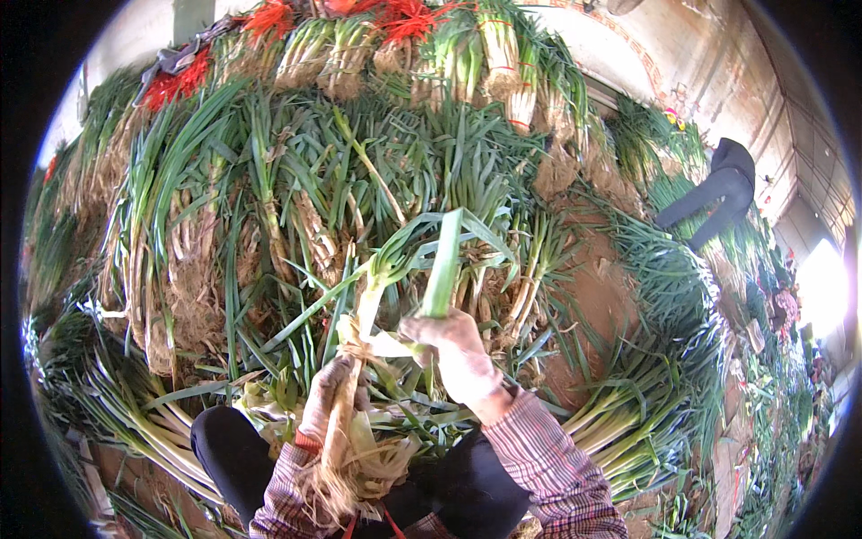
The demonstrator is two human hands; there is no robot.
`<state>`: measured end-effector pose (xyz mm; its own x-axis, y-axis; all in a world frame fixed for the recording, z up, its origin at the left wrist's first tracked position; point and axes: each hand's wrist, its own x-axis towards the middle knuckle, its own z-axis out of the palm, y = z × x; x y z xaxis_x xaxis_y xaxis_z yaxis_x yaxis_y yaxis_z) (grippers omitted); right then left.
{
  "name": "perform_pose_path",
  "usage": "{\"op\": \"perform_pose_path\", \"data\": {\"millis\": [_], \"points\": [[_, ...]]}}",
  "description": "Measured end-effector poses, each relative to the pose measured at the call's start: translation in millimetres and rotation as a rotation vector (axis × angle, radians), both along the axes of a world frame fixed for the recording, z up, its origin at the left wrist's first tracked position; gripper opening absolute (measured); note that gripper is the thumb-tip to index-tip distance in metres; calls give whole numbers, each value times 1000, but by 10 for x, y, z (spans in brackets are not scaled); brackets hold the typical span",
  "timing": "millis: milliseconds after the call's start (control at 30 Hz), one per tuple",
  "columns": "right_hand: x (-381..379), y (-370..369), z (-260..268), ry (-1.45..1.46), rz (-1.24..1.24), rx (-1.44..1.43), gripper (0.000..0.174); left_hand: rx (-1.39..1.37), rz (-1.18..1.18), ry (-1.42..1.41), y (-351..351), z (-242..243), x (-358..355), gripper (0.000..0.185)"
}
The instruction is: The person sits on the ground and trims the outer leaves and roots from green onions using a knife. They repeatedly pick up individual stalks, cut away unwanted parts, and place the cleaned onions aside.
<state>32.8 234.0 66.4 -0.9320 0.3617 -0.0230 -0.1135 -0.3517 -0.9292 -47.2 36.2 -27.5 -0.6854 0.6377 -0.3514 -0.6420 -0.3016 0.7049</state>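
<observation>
A leek-like allium stalk (pixel 368 303) leans upright before me, its rooty base low near my lap. My left hand (pixel 328 393) is closed around its pale lower stem. My right hand (pixel 450 348), just right of the stalk, grips a broad green leaf (pixel 443 269) whose tip bends over at the top. A pale strip of peeled sheath stretches between the stalk and my right hand. Dry, loose outer skins hang about the stem below my left hand. Both hands look gloved or soil-stained.
Heaped stalks with brown roots (pixel 195 296) lie ahead. Tied bundles (pixel 502 60) and red ties (pixel 269 20) are at the back. Cleaned pale stalks (pixel 151 428) lie left, others (pixel 606 424) right. Bare brown ground (pixel 596 290) shows at right. A person's dark-clad legs (pixel 724 188) are farther right.
</observation>
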Motion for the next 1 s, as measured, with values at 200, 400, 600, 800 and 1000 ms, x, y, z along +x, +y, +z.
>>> {"op": "perform_pose_path", "data": {"millis": [200,400,600,800,1000], "points": [[132,508,-99,-276,-107,-5,31,56,-32,44,-276,141,33,40],[77,1291,-563,-408,-435,374,50,139,-86,29,-385,368,221,43],[-336,864,-359,-192,-78,-151,71,63,-331,44,-494,452,422,60],[-522,778,-368,199,-416,-510,43,-302,-280,494,-392,152,354,33],[-391,702,-228,176,-352,-484,41,-444,41,1296,503,374,121,73]]}}
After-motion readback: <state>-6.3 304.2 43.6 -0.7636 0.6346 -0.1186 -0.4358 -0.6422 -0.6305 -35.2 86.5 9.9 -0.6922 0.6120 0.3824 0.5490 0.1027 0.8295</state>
